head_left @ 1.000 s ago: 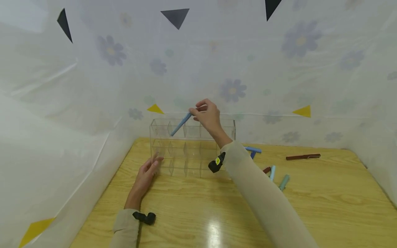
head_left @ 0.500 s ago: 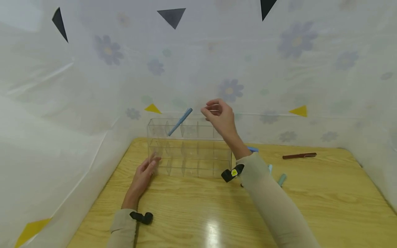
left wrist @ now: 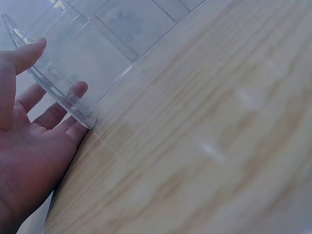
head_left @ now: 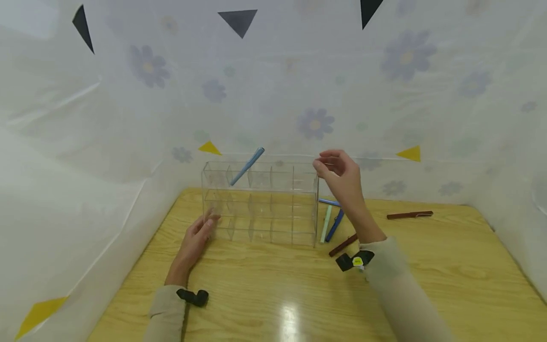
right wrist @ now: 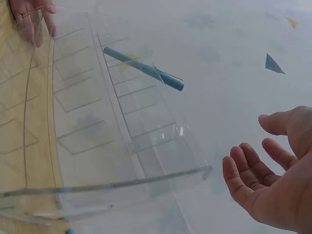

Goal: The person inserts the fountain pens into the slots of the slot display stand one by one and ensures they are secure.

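Note:
A clear acrylic pen organizer (head_left: pixel 282 205) with tiered compartments stands on the table. My left hand (head_left: pixel 197 240) holds its left side near the bottom; in the left wrist view the thumb lies in front of the clear edge and the fingers (left wrist: pixel 51 116) reach behind it. A light blue pen (head_left: pixel 248 166) leans tilted in the top tier, toward the left, with its clipped end raised. Beyond the organizer's upper right corner, my right hand (head_left: pixel 342 178) hovers with loosely bent fingers and nothing in them. The right wrist view shows that palm (right wrist: pixel 278 195) apart from the organizer.
Right of the organizer lie a blue pen (head_left: pixel 330 202), a pale green pen (head_left: pixel 326 224), a dark blue pen (head_left: pixel 334 225) and a dark red pen (head_left: pixel 343 245). Another dark red pen (head_left: pixel 409 215) lies farther right. A patterned white curtain (head_left: pixel 265 85) hangs behind the table.
My right hand has let go of the light blue pen and moved right and slightly down, away from it. The pen stays leaning in the top tier. My left hand keeps its place.

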### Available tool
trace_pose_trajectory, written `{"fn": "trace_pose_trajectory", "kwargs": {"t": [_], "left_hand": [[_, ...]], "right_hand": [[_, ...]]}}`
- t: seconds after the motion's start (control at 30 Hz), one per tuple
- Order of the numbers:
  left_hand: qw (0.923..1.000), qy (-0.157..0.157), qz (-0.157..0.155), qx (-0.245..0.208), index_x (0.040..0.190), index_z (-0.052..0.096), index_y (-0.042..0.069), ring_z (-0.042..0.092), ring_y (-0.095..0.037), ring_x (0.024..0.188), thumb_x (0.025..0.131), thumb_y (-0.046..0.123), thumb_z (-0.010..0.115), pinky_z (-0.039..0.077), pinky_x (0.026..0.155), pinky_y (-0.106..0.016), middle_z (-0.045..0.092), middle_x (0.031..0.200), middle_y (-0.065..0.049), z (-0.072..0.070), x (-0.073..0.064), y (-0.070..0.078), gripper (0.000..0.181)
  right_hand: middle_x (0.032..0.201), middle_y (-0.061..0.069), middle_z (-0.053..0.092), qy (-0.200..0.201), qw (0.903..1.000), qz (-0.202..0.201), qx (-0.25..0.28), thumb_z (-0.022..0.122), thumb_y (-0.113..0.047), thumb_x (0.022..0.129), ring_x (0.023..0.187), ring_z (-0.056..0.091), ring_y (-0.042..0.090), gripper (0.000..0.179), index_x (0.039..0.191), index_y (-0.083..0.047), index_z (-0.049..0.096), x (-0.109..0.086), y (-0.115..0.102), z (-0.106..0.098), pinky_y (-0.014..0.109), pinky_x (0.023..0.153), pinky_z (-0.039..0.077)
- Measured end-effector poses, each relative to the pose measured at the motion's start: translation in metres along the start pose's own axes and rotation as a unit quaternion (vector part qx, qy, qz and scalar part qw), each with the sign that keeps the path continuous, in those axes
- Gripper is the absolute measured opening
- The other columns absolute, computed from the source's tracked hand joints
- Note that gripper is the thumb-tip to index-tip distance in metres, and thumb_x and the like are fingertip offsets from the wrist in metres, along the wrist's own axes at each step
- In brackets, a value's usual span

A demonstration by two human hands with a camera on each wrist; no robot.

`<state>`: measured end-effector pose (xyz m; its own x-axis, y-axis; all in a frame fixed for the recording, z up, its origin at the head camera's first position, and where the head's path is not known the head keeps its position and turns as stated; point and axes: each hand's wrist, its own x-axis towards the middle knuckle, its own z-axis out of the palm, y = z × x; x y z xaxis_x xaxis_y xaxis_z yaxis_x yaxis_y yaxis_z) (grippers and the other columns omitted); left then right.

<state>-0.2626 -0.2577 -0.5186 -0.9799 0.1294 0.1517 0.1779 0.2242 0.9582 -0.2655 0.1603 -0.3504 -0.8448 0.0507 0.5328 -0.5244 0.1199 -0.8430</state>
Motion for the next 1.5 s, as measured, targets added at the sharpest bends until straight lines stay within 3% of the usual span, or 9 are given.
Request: {"fn": "trace_pose_trajectory", "kwargs": {"t": [0.1, 0.23, 0.37, 0.57, 0.7, 0.8, 1.13, 1.37, 1.5], "left_hand": [[0.9999, -0.001, -0.006, -0.011, 0.147, 0.053, 0.000, 0.041, -0.019, 0.129, 0.112, 0.031, 0.044, 0.038, 0.084, -0.027, 0.048, 0.154, -0.017, 0.000, 0.000, 0.002, 0.047], [0.9996, -0.006, -0.010, -0.024, 0.147, 0.050, -0.004, 0.040, -0.019, 0.134, 0.113, 0.025, 0.042, 0.037, 0.089, -0.029, 0.044, 0.156, -0.022, 0.005, -0.007, 0.020, 0.046], [0.9998, -0.008, -0.004, -0.016, 0.147, 0.049, -0.006, 0.041, -0.017, 0.124, 0.113, 0.022, 0.042, 0.037, 0.084, -0.029, 0.042, 0.158, -0.022, 0.008, -0.012, 0.033, 0.046], [0.9994, -0.004, -0.022, -0.028, 0.148, 0.050, -0.004, 0.039, -0.026, 0.120, 0.112, 0.025, 0.043, 0.035, 0.081, -0.031, 0.041, 0.160, -0.016, 0.006, -0.008, 0.023, 0.047], [0.9991, -0.002, -0.029, -0.030, 0.149, 0.050, -0.001, 0.037, -0.023, 0.126, 0.112, 0.030, 0.043, 0.035, 0.084, -0.031, 0.039, 0.162, -0.011, 0.005, -0.005, 0.007, 0.048], [0.9992, 0.000, -0.031, -0.026, 0.150, 0.051, 0.003, 0.037, -0.021, 0.129, 0.112, 0.034, 0.044, 0.035, 0.087, -0.031, 0.040, 0.162, -0.006, 0.006, -0.005, 0.003, 0.050], [0.9997, 0.003, -0.019, -0.014, 0.149, 0.051, 0.002, 0.039, -0.025, 0.130, 0.112, 0.031, 0.043, 0.037, 0.084, -0.032, 0.046, 0.157, -0.015, 0.006, -0.004, 0.005, 0.048], [0.9993, -0.003, -0.032, -0.021, 0.147, 0.052, -0.002, 0.035, -0.028, 0.138, 0.112, 0.027, 0.043, 0.037, 0.092, -0.038, 0.042, 0.159, -0.017, 0.007, -0.011, 0.025, 0.046], [0.9992, -0.007, -0.029, -0.027, 0.148, 0.051, -0.001, 0.032, -0.029, 0.144, 0.113, 0.027, 0.043, 0.036, 0.096, -0.040, 0.042, 0.159, -0.017, 0.008, -0.010, 0.021, 0.046]], "right_hand": [[0.118, 0.018, 0.069, 0.003, 0.9999, 0.003, -0.011, 0.071, -0.019, 0.099, 0.103, 0.068, 0.021, 0.030, 0.125, -0.004, 0.064, -0.008, 0.002, -0.017, 0.028, 0.085, 0.056], [0.120, 0.020, 0.068, 0.005, 0.9996, 0.011, -0.026, 0.070, -0.019, 0.100, 0.103, 0.067, 0.017, 0.032, 0.127, -0.004, 0.064, -0.018, 0.007, -0.040, 0.027, 0.085, 0.056], [0.120, 0.020, 0.068, 0.018, 0.9985, 0.023, -0.045, 0.070, -0.020, 0.100, 0.104, 0.067, 0.016, 0.032, 0.128, -0.005, 0.065, -0.028, 0.014, -0.062, 0.024, 0.084, 0.055], [0.121, 0.014, 0.069, 0.029, 0.9956, 0.036, -0.081, 0.069, -0.019, 0.101, 0.106, 0.065, 0.012, 0.034, 0.131, -0.005, 0.064, -0.040, 0.025, -0.090, 0.019, 0.083, 0.052], [0.123, 0.014, 0.068, 0.024, 0.9940, 0.032, -0.102, 0.068, -0.015, 0.101, 0.109, 0.064, 0.010, 0.036, 0.135, -0.005, 0.062, -0.045, 0.031, -0.112, 0.016, 0.084, 0.050], [0.125, 0.013, 0.067, 0.022, 0.9930, 0.029, -0.113, 0.066, -0.010, 0.101, 0.110, 0.063, 0.010, 0.036, 0.136, -0.003, 0.060, -0.046, 0.037, -0.131, 0.016, 0.086, 0.049], [0.117, -0.015, 0.067, 0.043, 0.9849, 0.045, -0.161, 0.066, -0.006, 0.101, 0.110, 0.061, 0.003, 0.036, 0.136, -0.001, 0.060, -0.056, 0.064, -0.185, 0.011, 0.086, 0.046], [0.118, -0.019, 0.064, 0.043, 0.9796, 0.079, -0.180, 0.066, -0.012, 0.101, 0.112, 0.057, 0.002, 0.037, 0.137, -0.005, 0.060, -0.065, 0.088, -0.213, 0.008, 0.084, 0.045], [0.120, -0.020, 0.061, 0.040, 0.9761, 0.088, -0.195, 0.066, -0.012, 0.102, 0.115, 0.054, 0.001, 0.037, 0.137, -0.005, 0.060, -0.072, 0.100, -0.230, 0.006, 0.085, 0.043]]}}
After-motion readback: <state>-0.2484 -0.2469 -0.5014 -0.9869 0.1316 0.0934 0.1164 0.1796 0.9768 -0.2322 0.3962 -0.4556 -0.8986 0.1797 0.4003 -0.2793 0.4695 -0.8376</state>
